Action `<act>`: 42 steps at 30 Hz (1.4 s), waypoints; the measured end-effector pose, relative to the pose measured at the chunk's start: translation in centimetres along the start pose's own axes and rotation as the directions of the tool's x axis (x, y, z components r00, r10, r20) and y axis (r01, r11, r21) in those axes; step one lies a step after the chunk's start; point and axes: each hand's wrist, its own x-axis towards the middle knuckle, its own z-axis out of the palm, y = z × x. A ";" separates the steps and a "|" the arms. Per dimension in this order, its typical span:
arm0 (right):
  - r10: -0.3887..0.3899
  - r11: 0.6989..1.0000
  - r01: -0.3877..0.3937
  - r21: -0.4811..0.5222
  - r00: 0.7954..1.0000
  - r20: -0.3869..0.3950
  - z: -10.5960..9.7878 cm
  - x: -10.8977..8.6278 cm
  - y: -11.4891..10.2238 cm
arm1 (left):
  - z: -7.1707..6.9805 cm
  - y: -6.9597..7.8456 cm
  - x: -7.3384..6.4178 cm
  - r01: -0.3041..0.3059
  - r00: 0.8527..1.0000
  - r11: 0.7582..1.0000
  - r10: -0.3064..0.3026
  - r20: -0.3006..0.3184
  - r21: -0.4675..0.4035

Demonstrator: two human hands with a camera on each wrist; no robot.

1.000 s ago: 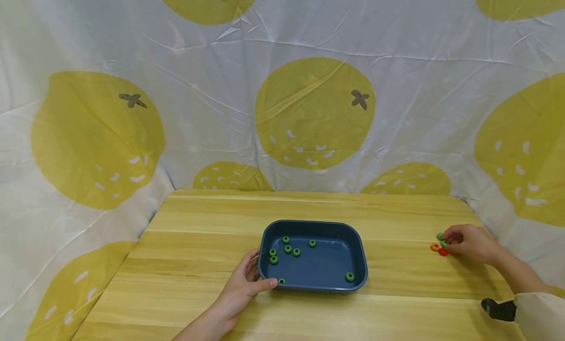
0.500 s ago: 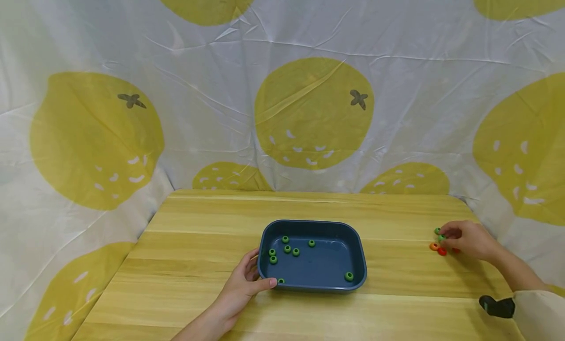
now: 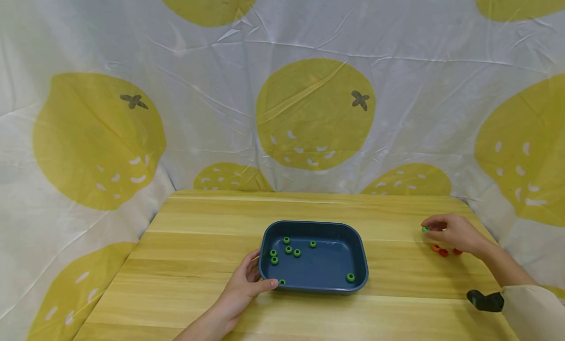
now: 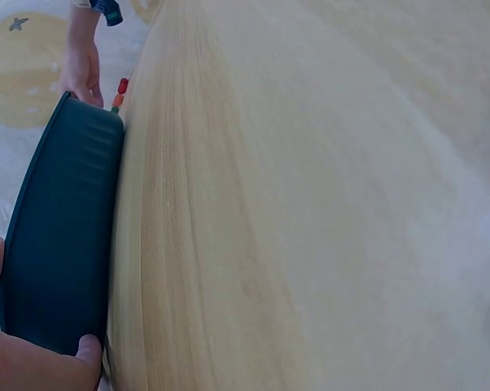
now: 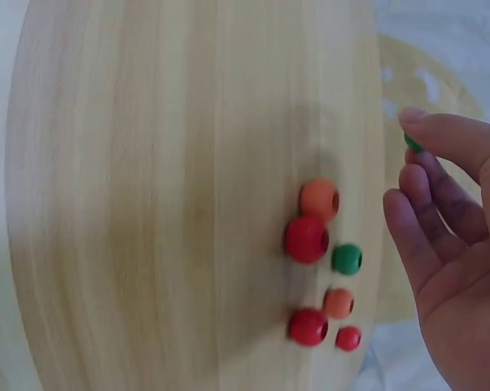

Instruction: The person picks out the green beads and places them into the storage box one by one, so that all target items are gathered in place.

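Observation:
My left hand (image 3: pixel 240 289) grips the near left corner of a dark blue rectangular tub (image 3: pixel 318 270), thumb over the rim and fingers along its side. Several green beads (image 3: pixel 289 250) with holes lie inside the tub, most toward its left. Over the right part of the table, my right hand (image 3: pixel 456 232) pinches a green bead (image 5: pixel 413 144) between thumb and fingertips, raised off the wood. Below it lies a loose group: red beads (image 5: pixel 308 239), orange beads (image 5: pixel 319 199) and another green bead (image 5: pixel 347 259), the last hidden by the hand in the head view.
The wooden table (image 3: pixel 198 243) bears the tub near its middle. A white cloth (image 3: pixel 212 110) printed with yellow fruit hangs behind and beside it. A black strap piece (image 3: pixel 485 301) sticks out from the right sleeve (image 3: pixel 529 311).
My right hand has picked a green bead from the group and moved slightly left and up with it. The left hand and the tub have stayed in place.

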 end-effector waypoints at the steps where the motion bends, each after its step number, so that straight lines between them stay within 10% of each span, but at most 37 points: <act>1: -0.012 1.000 0.011 0.005 1.000 0.005 0.1 0.2 -0.3 | 0.0 0.0 0.0 -0.001 1.000 1.000 0.001 -0.001 0.003; 42: -0.337 0.937 0.314 0.156 0.929 0.152 4.4 7.2 -11.8 | 0.1 0.2 0.0 0.003 1.000 1.000 -0.003 -0.005 0.003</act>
